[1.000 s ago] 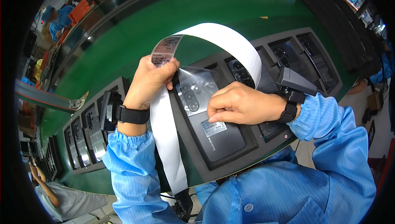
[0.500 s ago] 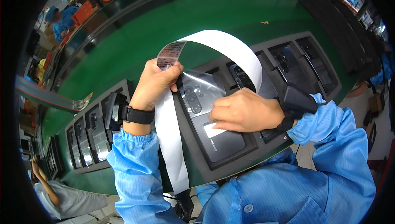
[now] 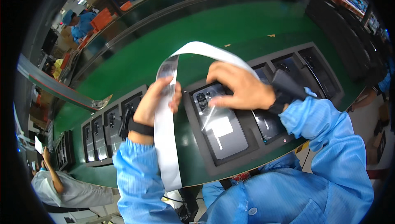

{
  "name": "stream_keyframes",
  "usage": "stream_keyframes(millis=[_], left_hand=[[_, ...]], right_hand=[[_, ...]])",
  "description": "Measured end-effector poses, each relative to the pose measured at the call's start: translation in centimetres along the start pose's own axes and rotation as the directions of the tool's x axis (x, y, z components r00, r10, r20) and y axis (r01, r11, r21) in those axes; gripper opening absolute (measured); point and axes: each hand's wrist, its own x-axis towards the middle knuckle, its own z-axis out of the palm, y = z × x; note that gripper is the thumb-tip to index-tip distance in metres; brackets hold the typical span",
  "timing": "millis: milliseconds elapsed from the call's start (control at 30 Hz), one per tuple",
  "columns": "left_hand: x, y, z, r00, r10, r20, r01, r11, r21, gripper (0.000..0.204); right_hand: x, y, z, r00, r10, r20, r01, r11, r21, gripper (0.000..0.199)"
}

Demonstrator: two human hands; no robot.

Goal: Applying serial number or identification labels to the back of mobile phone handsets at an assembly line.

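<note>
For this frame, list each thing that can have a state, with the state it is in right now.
Left hand: grip closed on the white strip.
Right hand: fingers spread, pressing on the phone.
White strip: looped in an arc above the belt, lower end hanging past the edge.
Phone: lying back up in the black tray, clear film on it.
Black tray: resting on the green belt.

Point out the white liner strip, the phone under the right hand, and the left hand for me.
white liner strip (image 3: 166,141), head view: flat stretch below the left hand.
phone (image 3: 224,137), head view: middle of its dark back.
left hand (image 3: 154,102), head view: back of the hand, gripping the strip.
</note>
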Motion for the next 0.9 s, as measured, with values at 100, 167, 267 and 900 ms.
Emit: stream_keyframes(millis=[100, 167, 267, 900], left_hand=[[-5.0, -1.8, 1.9, 0.991, -0.132, -0.035, 0.125, 0.982, -0.139, 0.019], [-7.9, -3.9, 2.8, 0.992, -0.103, 0.077, 0.114, 0.981, -0.158, 0.027], [-10.8, -5.5, 5.6, 0.988, -0.076, 0.134, 0.105, 0.969, -0.225, 0.04], [-10.8, -9.6, 11.5, 0.988, 0.008, 0.153, 0.08, 0.825, -0.56, 0.035]], right_hand=[[2.0, -0.6, -2.5, 0.964, 0.239, -0.114, -0.196, 0.934, 0.298, 0.043], [2.8, -0.5, -2.2, 0.926, 0.338, -0.169, -0.217, 0.841, 0.495, 0.035], [1.3, -2.9, -0.8, 0.996, -0.032, -0.078, 0.048, 0.976, 0.214, 0.032], [-4.0, -8.8, 0.1, 0.99, -0.14, -0.007, 0.139, 0.975, 0.173, 0.02]])
